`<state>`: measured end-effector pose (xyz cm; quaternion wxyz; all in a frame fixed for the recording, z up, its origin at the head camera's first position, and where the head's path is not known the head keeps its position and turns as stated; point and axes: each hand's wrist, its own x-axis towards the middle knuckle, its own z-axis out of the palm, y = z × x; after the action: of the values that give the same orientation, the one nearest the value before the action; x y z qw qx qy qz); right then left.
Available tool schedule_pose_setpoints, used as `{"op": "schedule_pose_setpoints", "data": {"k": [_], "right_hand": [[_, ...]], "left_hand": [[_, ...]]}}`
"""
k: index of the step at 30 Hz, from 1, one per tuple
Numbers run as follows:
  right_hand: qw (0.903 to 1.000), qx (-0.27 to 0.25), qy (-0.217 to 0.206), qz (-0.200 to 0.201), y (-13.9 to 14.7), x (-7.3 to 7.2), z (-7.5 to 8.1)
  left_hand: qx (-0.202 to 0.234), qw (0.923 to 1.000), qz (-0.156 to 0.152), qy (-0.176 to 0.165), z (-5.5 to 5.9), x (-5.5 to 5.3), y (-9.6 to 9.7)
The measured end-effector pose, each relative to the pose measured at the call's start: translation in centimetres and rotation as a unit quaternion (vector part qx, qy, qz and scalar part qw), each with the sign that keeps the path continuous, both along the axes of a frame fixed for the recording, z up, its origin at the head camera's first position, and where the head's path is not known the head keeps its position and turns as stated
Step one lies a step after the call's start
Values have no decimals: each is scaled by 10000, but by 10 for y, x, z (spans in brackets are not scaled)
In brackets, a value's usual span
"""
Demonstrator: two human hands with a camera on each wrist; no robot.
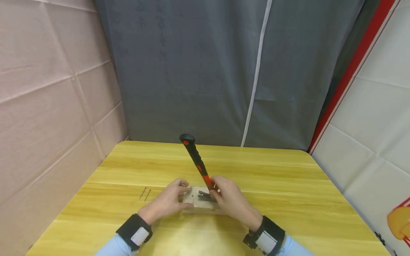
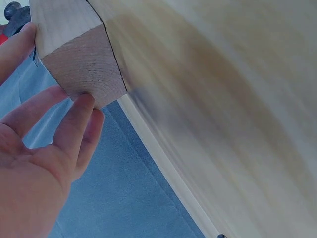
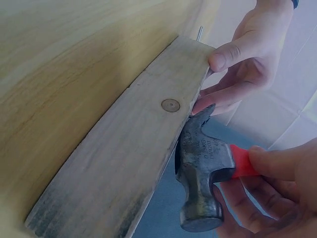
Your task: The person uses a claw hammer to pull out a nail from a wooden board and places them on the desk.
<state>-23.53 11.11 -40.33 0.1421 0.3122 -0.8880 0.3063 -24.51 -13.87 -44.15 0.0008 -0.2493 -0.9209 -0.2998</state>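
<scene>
A claw hammer (image 1: 196,156) with a black and red handle leans up and away, its metal head low over the top of a wooden block (image 1: 205,211). My right hand (image 1: 232,199) grips the red neck of the handle just above the head. In the right wrist view the hammer head (image 3: 200,168) is beside the block's top edge, claw toward the left hand. My left hand (image 1: 168,201) holds the block's left end between thumb and fingers. Fingertips touch the block's end grain (image 2: 84,64) in the left wrist view. The claw's contact with the block is hard to make out.
Two nails (image 1: 145,194) lie on the yellow wood-grain table (image 1: 275,185), left of the left hand. A grey curtain (image 1: 192,71) hangs behind the table. Pale cloth walls (image 1: 48,106) stand at both sides.
</scene>
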Motion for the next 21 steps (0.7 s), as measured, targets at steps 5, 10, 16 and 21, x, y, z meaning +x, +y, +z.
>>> {"op": "schedule_pose_setpoints", "data": {"k": [5, 10, 16, 21], "right_hand": [[9998, -134, -114, 15, 2, -1, -2], [9994, -261, -209, 47, 5, -1, -4], [9980, -498, -330, 189, 8, -2, -6], [9964, -696, -384, 309, 10, -3, -8]], "left_hand": [[31, 10000, -34, 33, 1, 0, 1], [-34, 10000, -15, 62, 1, 0, 1], [-115, 9999, -18, 113, 1, -1, 1], [-99, 9999, -12, 76, 1, -2, 0]]}}
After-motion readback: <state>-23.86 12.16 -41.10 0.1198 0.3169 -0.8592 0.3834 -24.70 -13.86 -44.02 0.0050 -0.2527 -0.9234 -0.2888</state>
